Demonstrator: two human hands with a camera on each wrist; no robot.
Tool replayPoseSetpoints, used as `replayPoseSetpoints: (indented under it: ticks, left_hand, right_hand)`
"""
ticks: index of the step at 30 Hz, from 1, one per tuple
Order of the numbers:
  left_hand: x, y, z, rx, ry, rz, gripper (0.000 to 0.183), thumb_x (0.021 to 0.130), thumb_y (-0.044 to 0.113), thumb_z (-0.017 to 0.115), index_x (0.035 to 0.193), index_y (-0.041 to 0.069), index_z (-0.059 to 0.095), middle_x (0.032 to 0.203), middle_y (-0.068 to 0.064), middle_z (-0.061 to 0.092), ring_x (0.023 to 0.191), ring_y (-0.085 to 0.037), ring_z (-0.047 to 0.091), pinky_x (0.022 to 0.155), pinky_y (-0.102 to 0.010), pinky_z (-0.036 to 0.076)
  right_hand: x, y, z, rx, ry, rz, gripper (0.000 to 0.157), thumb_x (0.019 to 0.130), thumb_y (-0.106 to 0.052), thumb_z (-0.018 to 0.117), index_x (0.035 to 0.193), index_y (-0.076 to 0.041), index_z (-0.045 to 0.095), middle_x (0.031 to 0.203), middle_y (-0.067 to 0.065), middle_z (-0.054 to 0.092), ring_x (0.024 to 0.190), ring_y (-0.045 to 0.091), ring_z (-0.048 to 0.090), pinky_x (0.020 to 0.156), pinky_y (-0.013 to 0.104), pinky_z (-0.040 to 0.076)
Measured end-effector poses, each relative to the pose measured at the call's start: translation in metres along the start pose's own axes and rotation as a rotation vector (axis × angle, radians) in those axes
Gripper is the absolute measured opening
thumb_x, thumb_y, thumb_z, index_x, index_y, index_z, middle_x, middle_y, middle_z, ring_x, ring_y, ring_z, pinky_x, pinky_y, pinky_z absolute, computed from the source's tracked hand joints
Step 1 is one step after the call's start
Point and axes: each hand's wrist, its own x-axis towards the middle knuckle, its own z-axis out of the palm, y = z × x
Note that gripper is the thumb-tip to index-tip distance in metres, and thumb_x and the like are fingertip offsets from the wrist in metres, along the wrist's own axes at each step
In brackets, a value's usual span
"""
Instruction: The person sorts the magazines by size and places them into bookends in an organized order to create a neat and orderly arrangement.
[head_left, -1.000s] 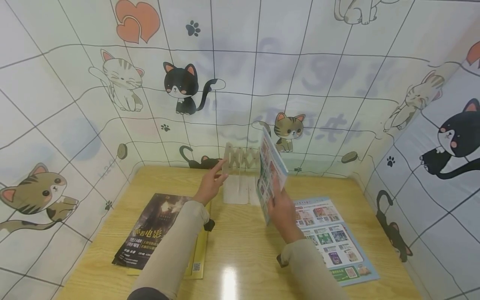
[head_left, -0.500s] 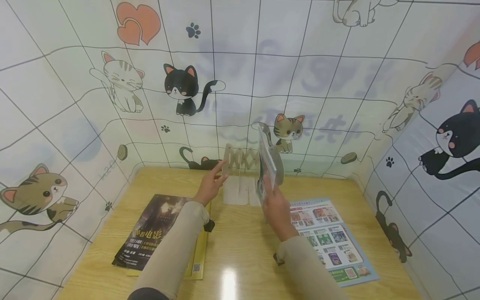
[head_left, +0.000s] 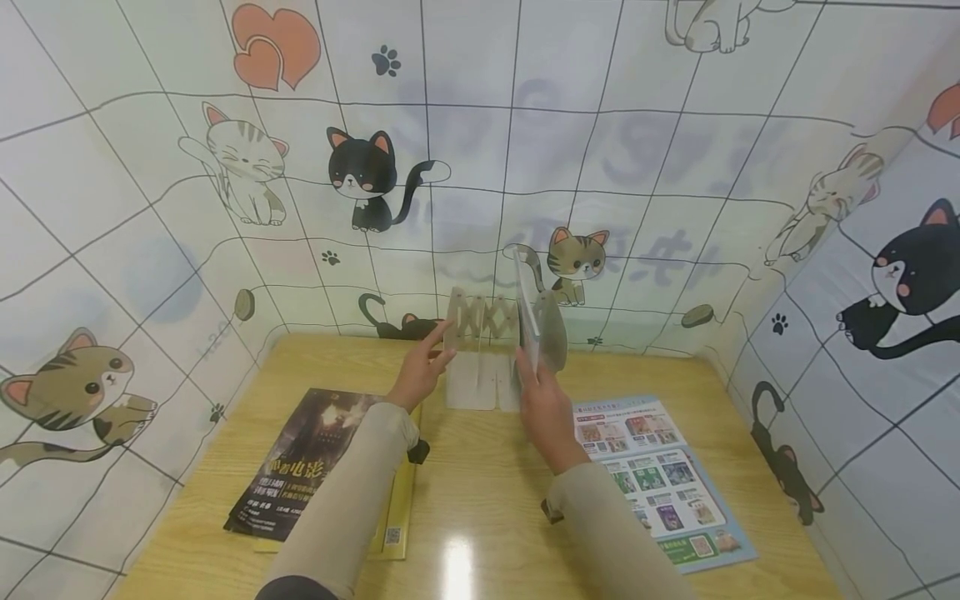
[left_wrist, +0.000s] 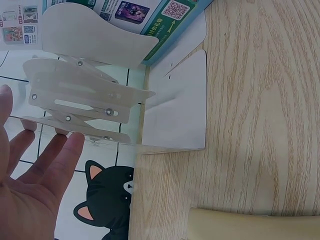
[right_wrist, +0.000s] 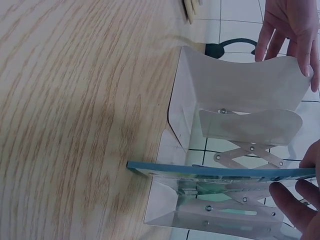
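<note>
A pale metal expanding bookend (head_left: 471, 385) stands at the back of the table, with upright plates joined by crossed links. My left hand (head_left: 417, 373) holds its left end plate by the edge; the left wrist view shows the fingertips (left_wrist: 75, 142) against the outer face. My right hand (head_left: 550, 412) grips a thin blue-edged magazine (head_left: 527, 308) printed with small pictures and codes. It stands upright, nearly edge-on to the head camera, between plates toward the bookend's right side. In the right wrist view its blue edge (right_wrist: 215, 171) extends past the base plates over the tabletop.
A dark magazine (head_left: 315, 458) overlaps a yellow one (head_left: 397, 533) on the left, partly under my left forearm. A similar blue-bordered magazine (head_left: 675, 483) lies flat on the right. A cat-print backdrop (head_left: 480, 167) rises right behind the table.
My right hand has moved left and turned the magazine from slanted to nearly edge-on, bringing it in beside the right end plate. The left hand has stayed on the bookend.
</note>
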Motion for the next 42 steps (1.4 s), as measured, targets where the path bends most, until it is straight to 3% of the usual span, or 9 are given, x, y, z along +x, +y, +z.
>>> replayPoseSetpoints:
  ticks: [8, 12, 16, 21, 34, 42]
  left_hand:
    - [0.0, 0.0, 0.001, 0.006, 0.004, -0.013, 0.056, 0.1, 0.023, 0.056, 0.15, 0.038, 0.035, 0.148, -0.013, 0.041, 0.114, -0.033, 0.058, 0.083, -0.039, 0.055]
    - [0.0, 0.0, 0.0, 0.005, 0.007, -0.006, 0.056, 0.1, 0.022, 0.056, 0.152, 0.031, 0.035, 0.147, -0.015, 0.042, 0.114, -0.035, 0.058, 0.083, -0.039, 0.056]
    - [0.0, 0.001, 0.0, 0.007, 0.007, 0.0, 0.056, 0.1, 0.021, 0.056, 0.152, 0.025, 0.035, 0.146, -0.016, 0.042, 0.114, -0.036, 0.059, 0.082, -0.04, 0.056]
    - [0.0, 0.001, 0.0, 0.009, 0.006, -0.014, 0.057, 0.1, 0.022, 0.056, 0.152, 0.027, 0.035, 0.146, -0.016, 0.042, 0.114, -0.035, 0.058, 0.082, -0.04, 0.056]
    - [0.0, 0.001, 0.0, 0.006, 0.007, -0.004, 0.057, 0.1, 0.021, 0.056, 0.152, 0.026, 0.035, 0.147, -0.015, 0.041, 0.113, -0.035, 0.059, 0.083, -0.04, 0.056]
    - [0.0, 0.001, -0.001, 0.007, 0.01, -0.004, 0.057, 0.1, 0.021, 0.056, 0.152, 0.028, 0.035, 0.148, -0.016, 0.041, 0.114, -0.035, 0.059, 0.083, -0.04, 0.055]
  right_hand:
    - [-0.004, 0.002, -0.003, 0.022, -0.004, -0.029, 0.068, 0.088, -0.004, 0.062, 0.15, -0.017, 0.038, 0.124, 0.02, 0.052, 0.064, 0.027, 0.056, 0.044, 0.036, 0.048]
    - [-0.007, 0.002, -0.006, 0.045, -0.006, -0.049, 0.069, 0.085, -0.004, 0.064, 0.149, -0.016, 0.04, 0.133, 0.018, 0.05, 0.07, 0.028, 0.057, 0.045, 0.036, 0.049]
    - [-0.01, 0.002, -0.01, 0.053, 0.006, -0.084, 0.069, 0.083, -0.005, 0.067, 0.147, -0.011, 0.043, 0.141, 0.018, 0.046, 0.093, 0.033, 0.061, 0.051, 0.039, 0.053]
    - [-0.015, 0.002, -0.012, 0.063, 0.025, -0.125, 0.07, 0.081, -0.005, 0.069, 0.146, -0.008, 0.043, 0.148, 0.018, 0.041, 0.123, 0.036, 0.052, 0.061, 0.042, 0.056]
    - [-0.023, 0.002, -0.011, 0.058, -0.002, -0.134, 0.07, 0.083, -0.006, 0.067, 0.148, -0.009, 0.041, 0.15, 0.013, 0.039, 0.12, 0.035, 0.054, 0.058, 0.04, 0.055]
    - [-0.03, 0.002, -0.013, 0.067, -0.007, -0.119, 0.051, 0.098, -0.024, 0.053, 0.146, -0.009, 0.044, 0.151, 0.011, 0.039, 0.122, 0.033, 0.053, 0.068, 0.042, 0.057]
